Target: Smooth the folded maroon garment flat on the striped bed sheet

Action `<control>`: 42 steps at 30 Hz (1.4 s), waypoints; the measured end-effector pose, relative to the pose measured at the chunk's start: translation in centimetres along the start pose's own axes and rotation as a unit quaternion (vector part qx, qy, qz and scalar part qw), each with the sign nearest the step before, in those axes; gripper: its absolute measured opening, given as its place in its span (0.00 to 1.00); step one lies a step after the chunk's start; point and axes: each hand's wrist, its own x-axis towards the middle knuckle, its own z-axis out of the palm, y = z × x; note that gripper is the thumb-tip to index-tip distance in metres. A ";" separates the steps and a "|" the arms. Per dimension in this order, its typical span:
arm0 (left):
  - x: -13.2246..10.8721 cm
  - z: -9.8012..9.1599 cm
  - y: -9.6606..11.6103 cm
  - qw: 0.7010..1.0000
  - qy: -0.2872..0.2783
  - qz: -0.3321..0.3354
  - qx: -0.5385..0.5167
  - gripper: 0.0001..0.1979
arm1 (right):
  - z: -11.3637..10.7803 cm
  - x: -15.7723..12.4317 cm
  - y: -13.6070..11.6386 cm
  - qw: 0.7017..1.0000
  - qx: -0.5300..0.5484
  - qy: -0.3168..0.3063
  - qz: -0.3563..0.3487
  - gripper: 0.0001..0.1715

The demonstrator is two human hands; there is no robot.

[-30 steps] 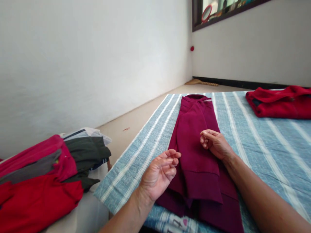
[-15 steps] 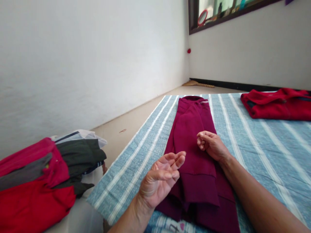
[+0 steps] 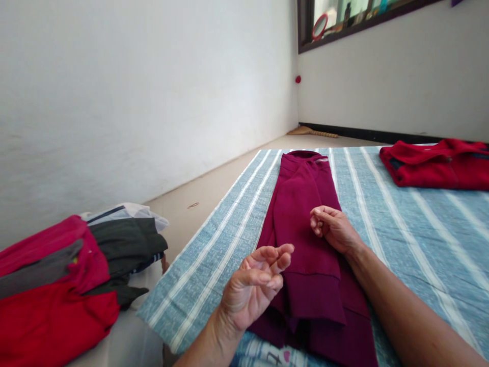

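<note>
A maroon sweatshirt [image 3: 298, 204] lies folded lengthwise on the striped sheet [image 3: 237, 214], its collar at the far end. One sleeve is laid along its top, with the cuff and the hem towards me. Over its left edge my left hand [image 3: 254, 288] is raised, palm turned inward, fingers loosely curled and apart from the thumb, holding nothing. My right hand [image 3: 332, 229] is at the sweatshirt's right side, its fingers curled in and the thumb against the fingertips. No cloth shows between them; whether this hand touches the sweatshirt I cannot tell.
A folded red garment [image 3: 435, 165] lies at the far right of the sheet. On the left, several clothes [image 3: 95, 255] are heaped on a pale, translucent support [image 3: 141, 326]. Beyond the sheet, a broom [image 3: 311, 132] rests on the floor by the wall corner, below a window [image 3: 351, 20].
My left hand has dropped very slightly, keeping its loose curl. The right hand and the sweatshirt look almost the same; the view has shifted a little.
</note>
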 end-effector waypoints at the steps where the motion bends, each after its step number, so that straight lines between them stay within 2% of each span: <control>1: 0.0 0.0 0.0 1.000 0.005 -0.001 0.002 0.19 | 0.0 0.0 0.0 1.000 0.000 -0.002 -0.001 0.14; 18: 0.1 -0.2 -0.4 1.000 0.005 0.003 0.028 0.16 | -0.2 0.1 0.1 1.000 0.000 -0.006 -0.002 0.14; 23: -0.1 0.3 -0.5 0.994 0.015 0.037 0.105 0.15 | -0.2 0.2 0.1 1.000 0.000 -0.010 -0.005 0.15; 32: -0.4 1.4 -1.2 0.960 0.029 0.099 0.260 0.15 | -0.4 0.5 0.4 1.000 -0.001 -0.010 -0.012 0.15; 36: -0.9 1.8 -1.8 0.919 0.029 0.133 0.370 0.13 | -0.4 0.5 0.3 1.000 0.001 -0.013 -0.014 0.15; 39: -1.3 2.2 -2.1 0.885 0.051 0.146 0.439 0.14 | -0.3 0.5 0.2 1.000 0.000 -0.015 -0.014 0.15; 42: -1.6 2.4 -2.1 0.875 0.058 0.152 0.456 0.15 | -0.2 0.5 0.1 1.000 -0.002 -0.015 -0.015 0.15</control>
